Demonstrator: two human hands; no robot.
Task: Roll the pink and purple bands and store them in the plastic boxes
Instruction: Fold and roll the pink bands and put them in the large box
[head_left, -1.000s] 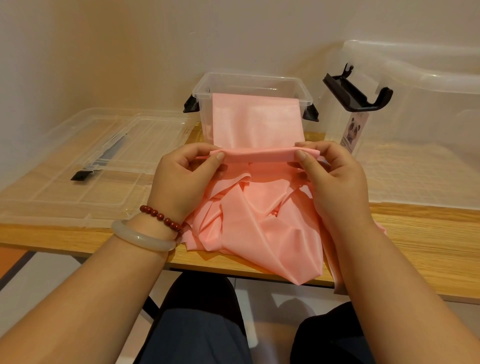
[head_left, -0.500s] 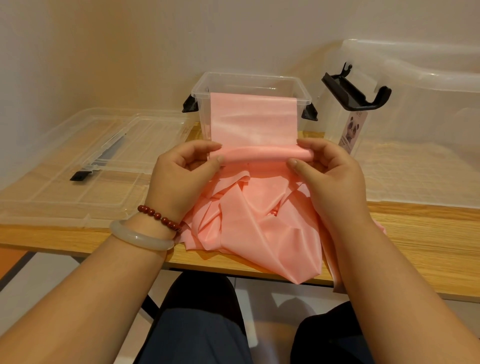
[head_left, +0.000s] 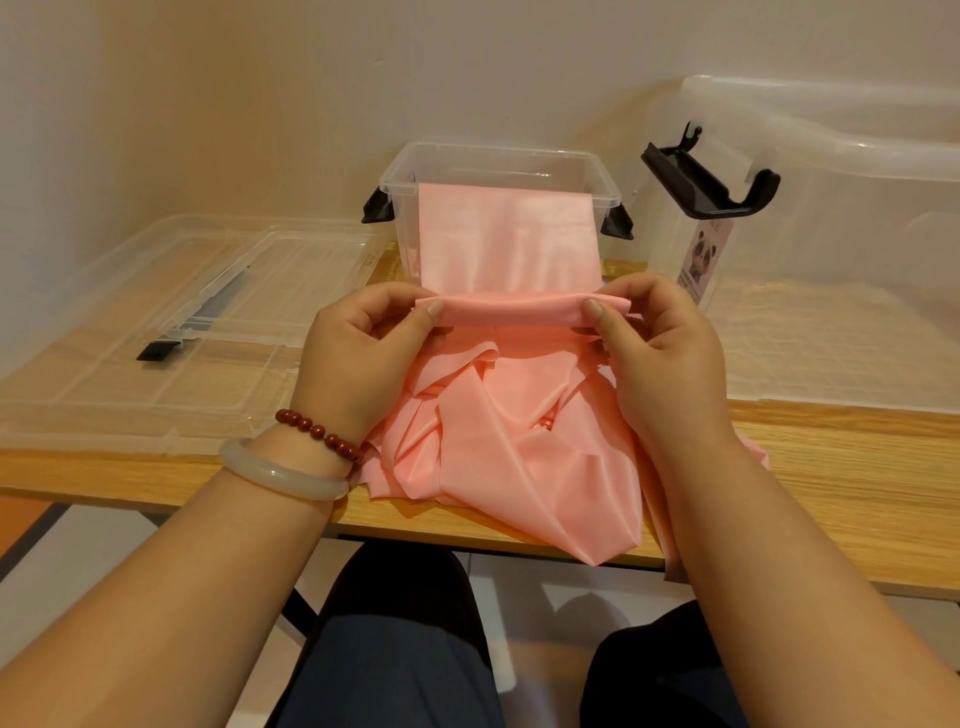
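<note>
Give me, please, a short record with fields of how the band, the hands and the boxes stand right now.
pink band: partly rolled; a flat stretch runs up the front of the small box to its rim; the rest lies heaped on the table
left hand: pinches the roll's left end
right hand: pinches the roll's right end
large box: at right, black latch raised
lid: flat on the table, at left
purple band: not in view

Illumination is warm, even and moderately bright. The wall reads lighter at upper right and yellower at left. Shadows are soft (darkest beneath the table). The pink band shows a mild sheen. Wide-angle distortion bows the table edge; detail is slightly soft throughout.
</note>
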